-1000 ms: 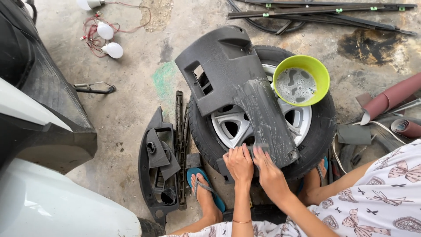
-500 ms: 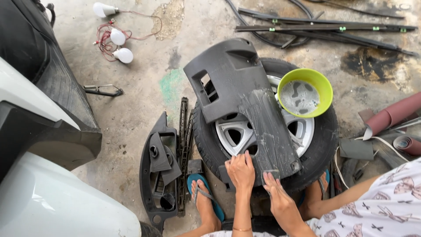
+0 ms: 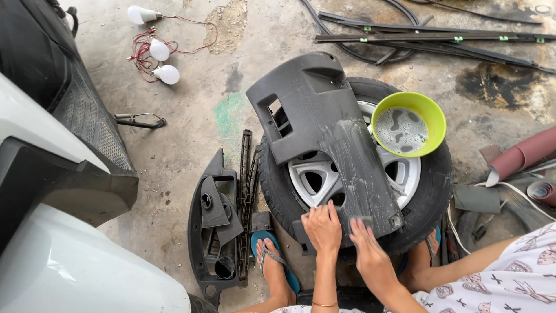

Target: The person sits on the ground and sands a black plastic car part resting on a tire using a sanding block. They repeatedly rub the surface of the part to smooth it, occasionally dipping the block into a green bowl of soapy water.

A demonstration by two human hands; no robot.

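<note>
- Both hands now sit low on the near end of the dark grey plastic trim panel (image 3: pixel 324 139), which lies wet and soapy across the wheel (image 3: pixel 353 174) on the concrete floor (image 3: pixel 191 133).
- Left hand (image 3: pixel 323 229) lies flat, fingers spread, pressing the panel's near edge; clamped on nothing.
- Right hand (image 3: pixel 370 255) is flat on the panel too, just beside the left, w/ a small grey pad or abrasive sheet (image 3: pixel 362 222) under the fingertips, prob. sandpaper, view too poor to be sure.
- Vs 1 s ago: hands were side by side higher on the panel; right has slid down and toward the body, left barely moved. Reads as a rubbing stroke along the wet strip, so wet-sanding looks mid-way.
- Panel, wheel and green bowl (image 3: pixel 409 124) of sudsy water on the tyre haven't shifted.
- Another black trim piece (image 3: pixel 217 220) lies on the floor to the left, near the foot in a blue sandal (image 3: pixel 273 261).
</note>
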